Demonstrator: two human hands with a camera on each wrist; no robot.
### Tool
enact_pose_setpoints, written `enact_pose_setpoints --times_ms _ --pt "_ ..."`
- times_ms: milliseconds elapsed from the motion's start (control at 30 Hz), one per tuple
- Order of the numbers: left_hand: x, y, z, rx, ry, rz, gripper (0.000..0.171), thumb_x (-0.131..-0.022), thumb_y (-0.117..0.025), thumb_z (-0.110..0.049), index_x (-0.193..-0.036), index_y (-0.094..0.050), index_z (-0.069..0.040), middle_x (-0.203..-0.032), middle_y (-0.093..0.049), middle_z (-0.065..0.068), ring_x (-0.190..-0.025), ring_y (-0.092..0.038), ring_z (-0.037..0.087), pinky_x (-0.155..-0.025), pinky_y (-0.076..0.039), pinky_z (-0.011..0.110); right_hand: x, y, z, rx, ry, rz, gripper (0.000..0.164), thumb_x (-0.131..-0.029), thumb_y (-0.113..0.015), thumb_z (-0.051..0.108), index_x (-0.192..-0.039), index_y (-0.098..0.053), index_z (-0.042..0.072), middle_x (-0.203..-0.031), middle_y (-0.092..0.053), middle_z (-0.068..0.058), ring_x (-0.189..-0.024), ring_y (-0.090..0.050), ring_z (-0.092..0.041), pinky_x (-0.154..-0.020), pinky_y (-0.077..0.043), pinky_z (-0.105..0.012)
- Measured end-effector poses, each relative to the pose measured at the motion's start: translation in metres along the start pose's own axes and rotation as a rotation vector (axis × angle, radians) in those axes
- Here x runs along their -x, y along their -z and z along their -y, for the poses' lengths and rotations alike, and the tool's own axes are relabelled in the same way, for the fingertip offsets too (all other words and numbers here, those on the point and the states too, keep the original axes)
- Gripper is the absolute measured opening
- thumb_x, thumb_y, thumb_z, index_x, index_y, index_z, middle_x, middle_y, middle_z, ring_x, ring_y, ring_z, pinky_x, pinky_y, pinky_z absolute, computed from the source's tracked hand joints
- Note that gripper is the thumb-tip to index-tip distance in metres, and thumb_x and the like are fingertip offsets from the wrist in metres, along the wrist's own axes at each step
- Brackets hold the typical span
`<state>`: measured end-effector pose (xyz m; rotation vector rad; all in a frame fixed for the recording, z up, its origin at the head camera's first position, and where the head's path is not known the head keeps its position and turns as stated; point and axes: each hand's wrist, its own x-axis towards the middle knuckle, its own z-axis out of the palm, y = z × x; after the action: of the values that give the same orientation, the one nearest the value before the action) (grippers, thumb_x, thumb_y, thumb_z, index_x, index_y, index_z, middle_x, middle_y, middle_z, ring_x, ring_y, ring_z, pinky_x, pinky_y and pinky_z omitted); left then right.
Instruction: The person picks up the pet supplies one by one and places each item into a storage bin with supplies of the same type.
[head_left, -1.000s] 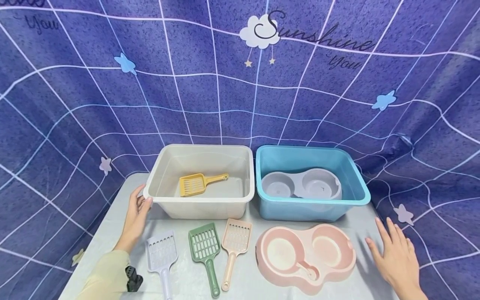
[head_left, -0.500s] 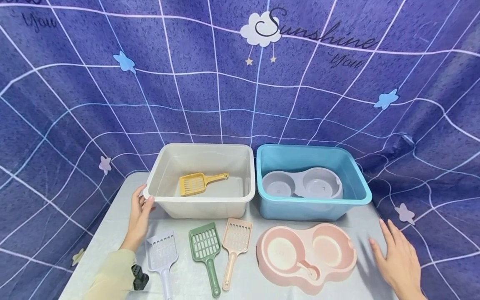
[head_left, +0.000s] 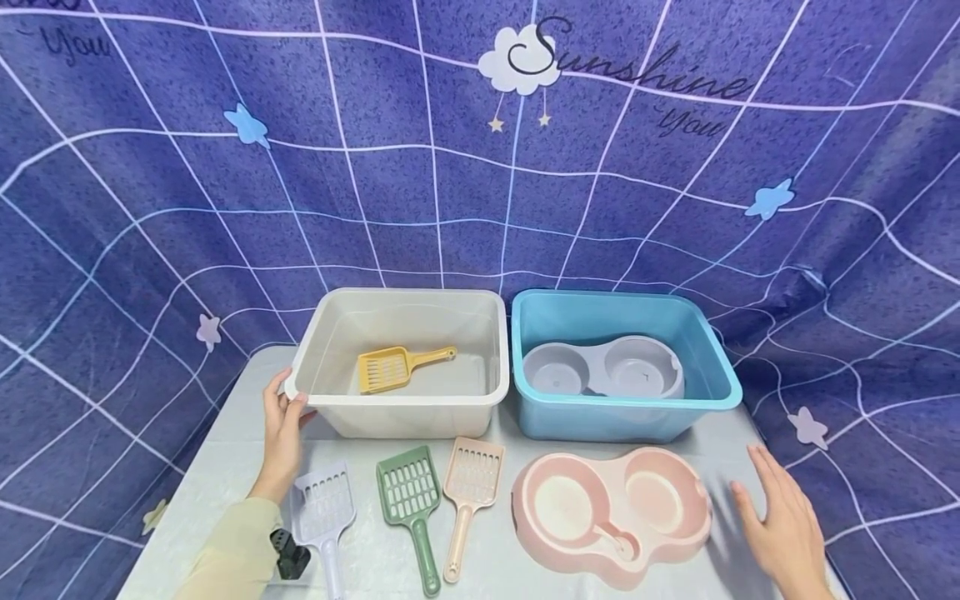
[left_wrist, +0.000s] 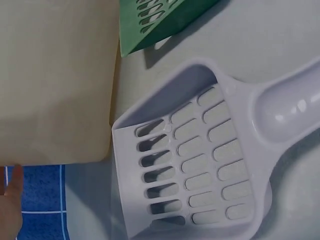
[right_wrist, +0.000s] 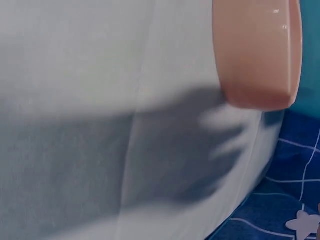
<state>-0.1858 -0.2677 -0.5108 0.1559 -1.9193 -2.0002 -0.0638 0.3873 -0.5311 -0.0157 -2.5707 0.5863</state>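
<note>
In the head view my left hand point(head_left: 282, 437) holds the front left corner of a beige litter box point(head_left: 405, 417), its fingers at the left side and its thumb at the front. A yellow litter scoop point(head_left: 386, 370) lies inside that box. In the left wrist view, part of the left hand point(left_wrist: 9, 212) touches the box wall point(left_wrist: 55, 90). Below that hand lies a lilac litter scoop point(head_left: 322, 504). My right hand point(head_left: 783, 521) hovers at the table's right side, holding nothing, fingers extended. Nearest to it is a pink double pet bowl point(head_left: 615, 492).
A blue litter box point(head_left: 600, 421) with a grey double pet bowl point(head_left: 600, 367) inside stands right of the beige one. A green scoop point(head_left: 408, 483) and a peach scoop point(head_left: 472, 475) lie in front. A patterned blue curtain point(head_left: 480, 192) hangs behind and at both sides.
My left wrist has shifted slightly to the right while the fingers stay at the box corner. The right hand has drifted a little left and down. Boxes, scoops and bowls stay in place.
</note>
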Motion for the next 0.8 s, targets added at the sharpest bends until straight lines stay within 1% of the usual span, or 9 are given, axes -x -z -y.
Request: enact_pose_setpoints --times_ms 100,167,333,433,533,633,667,733,800 --pt "-0.001 -0.001 0.0 0.033 -0.017 -0.011 0.047 -0.105 -0.039 -0.006 -0.151 -0.029 -0.009 -0.129 -0.047 0.012 -0.11 -0.052 0.011 -0.092 -0.048 0.017 0.0 0.0 0.008 -0.015 0.001 -0.003 0.057 -0.099 -0.058 0.021 -0.153 -0.039 0.017 -0.153 -0.04 -0.014 -0.137 -0.036 -0.042 -0.118 -0.022 -0.053" --pt "-0.002 -0.001 -0.001 0.046 -0.026 -0.018 0.046 -0.104 -0.039 -0.004 -0.15 -0.031 -0.008 -0.128 -0.047 0.013 -0.109 -0.052 0.01 -0.092 -0.047 0.015 0.0 -0.001 0.013 -0.021 0.007 -0.011 0.057 -0.099 -0.059 0.021 -0.152 -0.04 0.016 -0.151 -0.042 -0.015 -0.138 -0.037 -0.04 -0.12 -0.021 -0.049" --pt "-0.002 0.0 -0.002 0.048 -0.04 -0.034 0.045 -0.104 -0.041 -0.002 -0.148 -0.035 -0.005 -0.123 -0.05 0.013 -0.105 -0.055 0.009 -0.089 -0.05 0.014 0.002 -0.006 0.024 -0.039 0.048 -0.041 0.057 -0.097 -0.061 0.02 -0.151 -0.043 0.015 -0.148 -0.045 -0.018 -0.139 -0.038 -0.033 -0.122 -0.016 -0.028" --pt "-0.002 0.002 -0.002 0.067 -0.052 -0.033 0.044 -0.103 -0.045 -0.002 -0.146 -0.038 -0.003 -0.118 -0.053 0.012 -0.101 -0.057 0.009 -0.087 -0.052 0.015 0.003 -0.008 0.031 -0.063 0.066 -0.057 0.058 -0.095 -0.063 0.019 -0.15 -0.045 0.015 -0.146 -0.048 -0.018 -0.14 -0.037 -0.027 -0.121 -0.016 -0.025" --pt "-0.002 0.005 -0.002 0.083 -0.06 -0.019 0.044 -0.102 -0.048 -0.001 -0.145 -0.04 -0.001 -0.114 -0.055 0.012 -0.097 -0.059 0.008 -0.087 -0.054 0.017 0.003 -0.01 0.037 -0.084 0.079 -0.067 0.058 -0.094 -0.065 0.017 -0.148 -0.047 0.014 -0.145 -0.05 -0.017 -0.142 -0.033 -0.014 -0.121 -0.016 -0.023" --pt "-0.002 0.008 -0.003 0.059 -0.064 0.004 0.044 -0.102 -0.05 -0.002 -0.145 -0.04 0.0 -0.114 -0.055 0.012 -0.097 -0.06 0.007 -0.088 -0.055 0.019 0.003 -0.013 0.043 -0.105 0.099 -0.074 0.058 -0.092 -0.067 0.015 -0.146 -0.049 0.011 -0.141 -0.052 -0.018 -0.141 -0.031 -0.005 -0.119 -0.017 -0.019" --pt "-0.002 0.009 -0.003 0.053 -0.064 0.013 0.044 -0.102 -0.05 -0.002 -0.145 -0.039 0.0 -0.114 -0.055 0.012 -0.097 -0.06 0.007 -0.089 -0.055 0.019 0.004 -0.014 0.044 -0.109 0.106 -0.073 0.058 -0.091 -0.068 0.015 -0.146 -0.049 0.011 -0.14 -0.053 -0.019 -0.141 -0.032 -0.006 -0.119 -0.017 -0.018" --pt "-0.002 0.011 -0.004 0.041 -0.06 0.032 0.045 -0.102 -0.05 -0.003 -0.145 -0.039 0.0 -0.116 -0.056 0.01 -0.099 -0.061 0.007 -0.089 -0.055 0.019 0.005 -0.017 0.048 -0.115 0.115 -0.071 0.058 -0.09 -0.069 0.014 -0.145 -0.05 0.01 -0.138 -0.054 -0.02 -0.14 -0.037 -0.014 -0.118 -0.017 -0.018" --pt "-0.003 0.013 -0.006 0.048 -0.054 0.053 0.045 -0.102 -0.05 -0.004 -0.145 -0.038 0.001 -0.117 -0.056 0.009 -0.1 -0.061 0.008 -0.088 -0.055 0.019 0.007 -0.021 0.051 -0.123 0.116 -0.063 0.058 -0.09 -0.07 0.015 -0.145 -0.051 0.011 -0.137 -0.055 -0.02 -0.138 -0.04 -0.018 -0.118 -0.017 -0.017"
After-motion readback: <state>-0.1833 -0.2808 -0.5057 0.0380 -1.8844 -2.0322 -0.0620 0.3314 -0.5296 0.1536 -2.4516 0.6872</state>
